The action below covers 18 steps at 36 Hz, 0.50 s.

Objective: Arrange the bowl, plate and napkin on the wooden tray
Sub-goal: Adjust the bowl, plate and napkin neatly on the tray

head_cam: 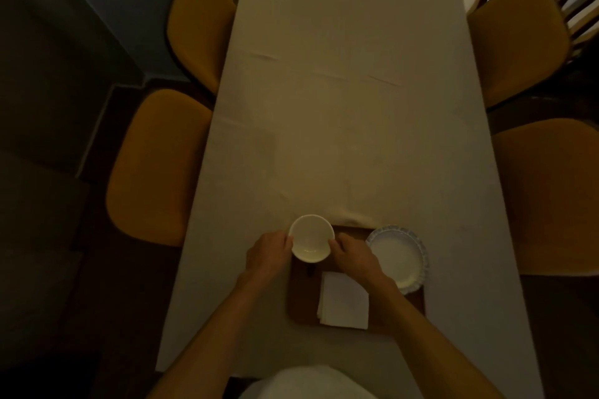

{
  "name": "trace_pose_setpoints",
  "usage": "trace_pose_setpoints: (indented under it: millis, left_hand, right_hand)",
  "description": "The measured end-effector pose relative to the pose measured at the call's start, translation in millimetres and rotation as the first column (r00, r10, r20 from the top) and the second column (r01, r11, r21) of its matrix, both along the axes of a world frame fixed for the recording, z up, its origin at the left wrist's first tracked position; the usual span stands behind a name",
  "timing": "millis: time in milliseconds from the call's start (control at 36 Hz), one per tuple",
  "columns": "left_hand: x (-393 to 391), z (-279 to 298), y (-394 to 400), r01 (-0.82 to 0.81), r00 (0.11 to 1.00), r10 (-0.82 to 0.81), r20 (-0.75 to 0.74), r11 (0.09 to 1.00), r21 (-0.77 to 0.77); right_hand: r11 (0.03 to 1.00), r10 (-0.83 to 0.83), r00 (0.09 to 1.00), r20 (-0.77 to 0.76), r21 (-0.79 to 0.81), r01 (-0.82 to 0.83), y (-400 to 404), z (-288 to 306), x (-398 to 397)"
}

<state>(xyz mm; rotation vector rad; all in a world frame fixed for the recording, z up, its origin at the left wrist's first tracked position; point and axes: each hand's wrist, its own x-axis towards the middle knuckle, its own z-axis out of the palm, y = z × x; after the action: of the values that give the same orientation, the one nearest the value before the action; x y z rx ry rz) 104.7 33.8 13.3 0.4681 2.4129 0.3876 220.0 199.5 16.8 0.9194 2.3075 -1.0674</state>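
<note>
Long table (350,91) w/ pale cloth, mustard chairs (155,168) both sides. Wooden tray (303,304) at near edge. Plate (400,257) on tray's right side, rim overhanging. Folded napkin (343,301) lies flat mid-tray. Bowl (311,238) at tray's far-left corner, clamped betw. left hand (267,256) & right hand (355,257), fingers on opp. rims.

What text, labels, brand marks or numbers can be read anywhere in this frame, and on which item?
None can be read.
Bowl, held by the left hand and right hand: plain white, no marking shows.
Plate: patterned rim only, no lettering.
Napkin: blank.
Tray, tablecloth and chairs: no print visible; the dim light could hide fine marks.
</note>
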Motion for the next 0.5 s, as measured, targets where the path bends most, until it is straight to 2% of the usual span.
trace_pose_setpoints:
  millis: [500]
  left_hand:
    - [1.8,6.0,0.6,0.018,1.0,-0.018,0.006,1.0,0.003]
  right_hand:
    - [0.998,0.046,0.999,0.01,-0.036,-0.046,2.0,8.0,-3.5]
